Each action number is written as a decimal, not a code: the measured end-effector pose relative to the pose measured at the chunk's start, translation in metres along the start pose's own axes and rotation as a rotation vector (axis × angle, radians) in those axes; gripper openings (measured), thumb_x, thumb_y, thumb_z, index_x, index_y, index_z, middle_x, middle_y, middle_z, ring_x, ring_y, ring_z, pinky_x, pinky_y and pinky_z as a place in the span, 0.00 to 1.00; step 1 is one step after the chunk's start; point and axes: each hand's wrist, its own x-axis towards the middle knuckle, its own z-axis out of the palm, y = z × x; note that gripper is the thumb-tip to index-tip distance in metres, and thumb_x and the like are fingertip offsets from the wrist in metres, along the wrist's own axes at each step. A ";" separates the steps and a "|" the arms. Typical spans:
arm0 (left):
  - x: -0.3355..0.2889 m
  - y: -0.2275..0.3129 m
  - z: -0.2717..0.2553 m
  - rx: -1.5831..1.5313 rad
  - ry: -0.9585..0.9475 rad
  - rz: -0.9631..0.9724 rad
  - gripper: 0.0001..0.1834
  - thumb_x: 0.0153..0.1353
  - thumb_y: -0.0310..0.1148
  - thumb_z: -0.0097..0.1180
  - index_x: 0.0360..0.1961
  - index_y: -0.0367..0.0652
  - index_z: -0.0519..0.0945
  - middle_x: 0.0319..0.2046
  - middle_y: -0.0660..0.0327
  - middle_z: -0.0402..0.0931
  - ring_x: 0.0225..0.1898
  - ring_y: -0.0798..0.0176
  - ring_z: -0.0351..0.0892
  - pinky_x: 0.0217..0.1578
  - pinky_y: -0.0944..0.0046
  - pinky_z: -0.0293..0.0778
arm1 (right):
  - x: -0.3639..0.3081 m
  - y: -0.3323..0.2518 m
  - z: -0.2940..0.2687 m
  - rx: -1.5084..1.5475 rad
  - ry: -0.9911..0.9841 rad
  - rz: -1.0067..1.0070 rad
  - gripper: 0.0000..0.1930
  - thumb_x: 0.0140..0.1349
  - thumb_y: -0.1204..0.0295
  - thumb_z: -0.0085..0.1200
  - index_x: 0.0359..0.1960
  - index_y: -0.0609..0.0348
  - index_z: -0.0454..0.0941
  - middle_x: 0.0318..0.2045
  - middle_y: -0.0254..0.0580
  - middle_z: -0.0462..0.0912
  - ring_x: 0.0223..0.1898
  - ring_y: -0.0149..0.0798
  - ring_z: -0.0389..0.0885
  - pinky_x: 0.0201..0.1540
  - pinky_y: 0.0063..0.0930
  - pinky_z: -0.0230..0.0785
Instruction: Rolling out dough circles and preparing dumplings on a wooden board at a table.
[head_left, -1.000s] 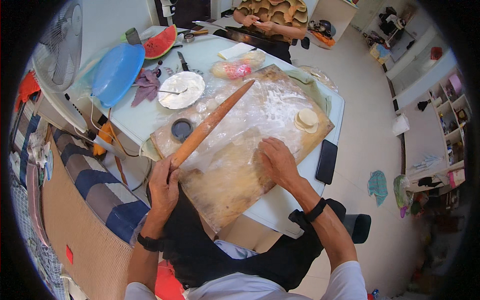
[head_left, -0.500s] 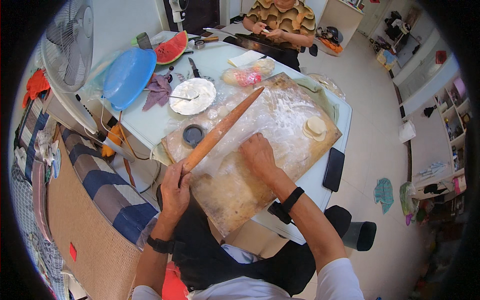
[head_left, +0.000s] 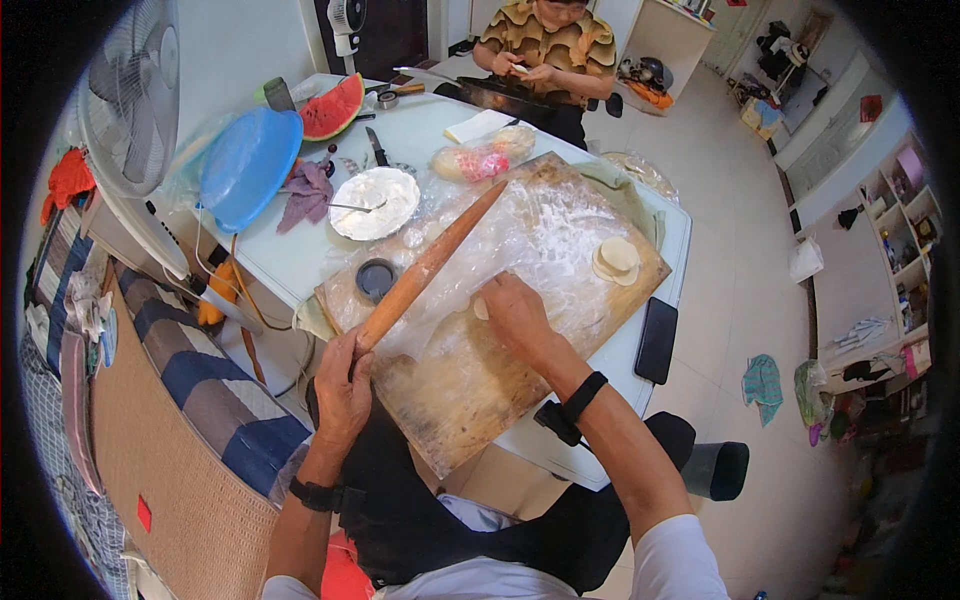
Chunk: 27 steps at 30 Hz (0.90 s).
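My left hand (head_left: 343, 392) is closed round the thick end of a tapered wooden rolling pin (head_left: 430, 265), which slants up over a floured wooden board (head_left: 450, 420). On the board, my right hand (head_left: 513, 310) is bunched with its fingers curled down, and a small pale dough piece (head_left: 481, 308) peeks out at its left side. The fingertips are largely hidden. Clear plastic wrap (head_left: 455, 285) lies crumpled beneath the pin and just beyond that hand. Toward the board's right corner, flat round dough wrappers (head_left: 618, 260) rest in a stack.
Around the board are a dark round lid (head_left: 376, 279), a bowl of white flour (head_left: 375, 190) with a spoon, a knife (head_left: 377, 147), a blue basin (head_left: 250, 170), watermelon (head_left: 332, 108) and a black phone (head_left: 656, 340). A person (head_left: 545, 60) sits across the table, holding something small. A fan (head_left: 130, 110) stands left.
My right hand has drawn back slightly from the plastic wrap, and a dough piece now shows beside it. The left hand still holds the rolling pin. The whole view has shifted a little.
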 end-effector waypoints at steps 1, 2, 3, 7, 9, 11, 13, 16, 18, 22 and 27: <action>0.000 0.000 0.001 0.004 -0.005 -0.016 0.20 0.71 0.22 0.57 0.63 0.36 0.77 0.39 0.56 0.74 0.39 0.60 0.78 0.44 0.62 0.76 | 0.000 0.000 -0.002 0.000 0.000 0.002 0.07 0.60 0.78 0.55 0.39 0.63 0.83 0.40 0.55 0.83 0.45 0.58 0.83 0.49 0.49 0.78; 0.000 0.000 0.002 0.002 -0.007 -0.016 0.20 0.71 0.22 0.57 0.63 0.36 0.77 0.39 0.56 0.74 0.39 0.60 0.78 0.44 0.62 0.76 | 0.000 0.001 -0.004 -0.005 -0.033 0.051 0.08 0.61 0.78 0.55 0.41 0.62 0.83 0.40 0.53 0.83 0.46 0.57 0.83 0.49 0.48 0.78; 0.000 -0.001 0.003 0.001 -0.002 -0.005 0.20 0.71 0.22 0.57 0.63 0.36 0.77 0.39 0.56 0.74 0.39 0.60 0.78 0.44 0.62 0.76 | 0.000 0.002 -0.007 -0.010 -0.067 0.102 0.09 0.61 0.78 0.55 0.43 0.61 0.82 0.40 0.52 0.83 0.46 0.56 0.83 0.49 0.48 0.78; -0.003 -0.006 0.002 0.008 0.021 0.011 0.19 0.71 0.21 0.56 0.62 0.36 0.77 0.39 0.55 0.74 0.39 0.60 0.78 0.44 0.62 0.76 | -0.015 0.006 -0.021 0.080 0.061 0.119 0.10 0.62 0.78 0.55 0.44 0.60 0.81 0.41 0.52 0.83 0.47 0.57 0.83 0.49 0.48 0.78; -0.005 -0.006 0.001 0.005 0.029 0.007 0.19 0.71 0.22 0.56 0.62 0.36 0.77 0.39 0.55 0.74 0.39 0.60 0.78 0.44 0.62 0.76 | -0.031 0.009 -0.030 0.019 0.087 0.075 0.09 0.61 0.78 0.54 0.43 0.59 0.80 0.39 0.50 0.82 0.45 0.56 0.83 0.47 0.48 0.78; -0.004 -0.005 0.002 -0.001 0.033 0.005 0.19 0.71 0.22 0.56 0.62 0.36 0.77 0.39 0.55 0.74 0.39 0.60 0.78 0.44 0.62 0.76 | -0.053 0.015 -0.039 -0.055 0.050 0.061 0.07 0.62 0.77 0.56 0.42 0.60 0.80 0.39 0.51 0.83 0.44 0.56 0.83 0.47 0.48 0.78; -0.001 -0.002 0.000 0.018 0.007 -0.020 0.20 0.68 0.20 0.59 0.61 0.33 0.77 0.43 0.49 0.79 0.42 0.53 0.84 0.46 0.59 0.80 | -0.077 0.018 -0.045 -0.126 0.013 0.048 0.06 0.64 0.76 0.57 0.41 0.61 0.81 0.39 0.51 0.83 0.43 0.56 0.83 0.47 0.48 0.78; -0.001 -0.003 0.001 0.030 0.008 -0.020 0.20 0.67 0.19 0.59 0.61 0.34 0.77 0.43 0.49 0.79 0.42 0.54 0.84 0.45 0.59 0.79 | -0.102 0.019 -0.048 -0.144 -0.025 -0.103 0.07 0.57 0.76 0.56 0.38 0.58 0.78 0.36 0.46 0.78 0.39 0.52 0.80 0.43 0.47 0.75; -0.003 -0.002 0.001 0.014 0.021 -0.025 0.20 0.67 0.19 0.59 0.61 0.34 0.78 0.42 0.50 0.78 0.41 0.54 0.84 0.45 0.59 0.79 | -0.108 0.015 -0.050 -0.100 -0.023 -0.112 0.07 0.56 0.75 0.57 0.37 0.59 0.77 0.36 0.47 0.78 0.39 0.53 0.80 0.43 0.47 0.75; -0.004 -0.004 0.000 0.018 0.016 -0.004 0.19 0.71 0.21 0.57 0.62 0.34 0.77 0.38 0.56 0.73 0.38 0.61 0.76 0.42 0.62 0.75 | -0.108 0.008 -0.046 -0.075 -0.052 -0.069 0.06 0.57 0.75 0.58 0.37 0.60 0.77 0.36 0.48 0.78 0.39 0.53 0.80 0.44 0.48 0.75; -0.004 -0.005 0.001 0.025 0.016 0.005 0.20 0.71 0.21 0.57 0.63 0.33 0.76 0.37 0.56 0.73 0.38 0.60 0.76 0.42 0.62 0.75 | -0.106 0.004 -0.046 0.059 0.025 0.029 0.10 0.61 0.73 0.65 0.41 0.59 0.79 0.40 0.49 0.80 0.45 0.55 0.80 0.46 0.47 0.75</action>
